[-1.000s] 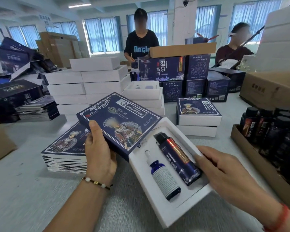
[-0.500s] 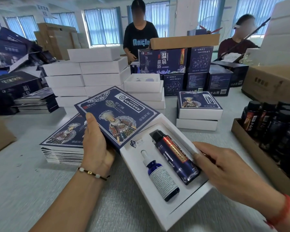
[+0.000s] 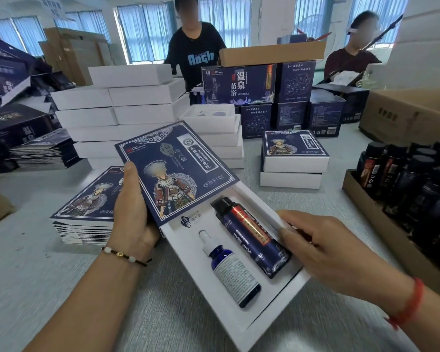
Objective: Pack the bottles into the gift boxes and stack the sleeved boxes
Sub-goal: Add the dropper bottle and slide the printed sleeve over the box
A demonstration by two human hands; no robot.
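sleeve (image 3: 173,171): navy blue, white ornamental border, printed figure in silver headdress and red-and-blue costume, white label strip with dark characters
gift box (image 3: 241,323): plain white tray, small dark logo near the top
dropper bottle (image 3: 229,268): deep blue glass, white cap, white label with fine dark print
tall bottle (image 3: 252,237): dark navy, black cap, red-and-gold strip down its length
flat sleeves stack (image 3: 87,201): same navy print, white edges
left hand (image 3: 135,212): bracelet of black cord with pale beads and one gold bead
right hand (image 3: 333,252): red cord at the wrist
table (image 3: 36,270): pale grey, faint grain
crate bottles (image 3: 401,179): black caps, dark bodies, red labels
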